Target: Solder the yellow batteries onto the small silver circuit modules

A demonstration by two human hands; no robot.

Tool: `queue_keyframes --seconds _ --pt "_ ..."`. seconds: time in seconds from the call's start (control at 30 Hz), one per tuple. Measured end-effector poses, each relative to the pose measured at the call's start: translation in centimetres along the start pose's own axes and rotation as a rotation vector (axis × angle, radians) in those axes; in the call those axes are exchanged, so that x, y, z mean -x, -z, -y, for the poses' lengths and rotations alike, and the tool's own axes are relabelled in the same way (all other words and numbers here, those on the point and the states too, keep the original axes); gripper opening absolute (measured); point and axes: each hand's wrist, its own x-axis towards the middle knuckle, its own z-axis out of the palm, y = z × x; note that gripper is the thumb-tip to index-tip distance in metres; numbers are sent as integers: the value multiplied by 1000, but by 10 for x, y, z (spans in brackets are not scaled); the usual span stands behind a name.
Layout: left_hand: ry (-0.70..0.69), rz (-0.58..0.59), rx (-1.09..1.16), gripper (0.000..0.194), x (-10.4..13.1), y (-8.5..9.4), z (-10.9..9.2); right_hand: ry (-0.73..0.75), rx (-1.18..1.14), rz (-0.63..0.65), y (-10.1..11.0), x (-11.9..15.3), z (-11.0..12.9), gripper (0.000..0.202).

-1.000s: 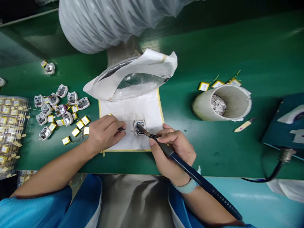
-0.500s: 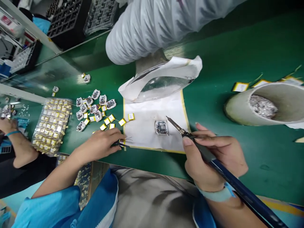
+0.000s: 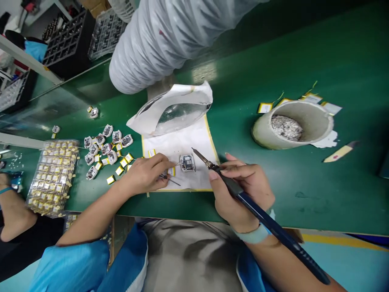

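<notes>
My right hand (image 3: 243,190) is closed around a soldering iron (image 3: 232,187), its bare tip pointing up and left just right of a small white-cased circuit board (image 3: 187,162). That board lies on a white sheet (image 3: 194,183) with yellow edges. My left hand (image 3: 152,173) is closed left of the board, pinching thin wires at the fingertips that reach toward the board's left side. A slim dark tool, apparently tweezers (image 3: 174,181), sticks out from under its fingers. Beside them lies a small yellow-edged battery (image 3: 171,171), partly hidden by the hand.
A magnifying lens (image 3: 182,115) with a white paper surround stands behind the board, under a grey duct hose (image 3: 158,44). Several cased boards (image 3: 106,148) and batteries (image 3: 123,162) lie left, beside a filled tray (image 3: 53,174). A pot (image 3: 263,136) stands right. Another person's arm (image 3: 15,211) is far left.
My left hand has moved right across the sheet, bringing the wires and battery close to the board. The iron stays near the board's right side. The whole view has shifted.
</notes>
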Motion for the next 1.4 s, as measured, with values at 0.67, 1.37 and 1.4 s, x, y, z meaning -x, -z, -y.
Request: queue_keyframes --seconds 0.67,1.37,1.4 --pt "231 -518 474 24 -26 -38 5 -89 36 230 4 -8 9 24" --pt "248 -426 484 4 -32 -43 -4 -67 80 269 3 -7 10 25" --pt "247 -426 486 3 -32 -44 -4 -63 80 271 3 -7 9 25"
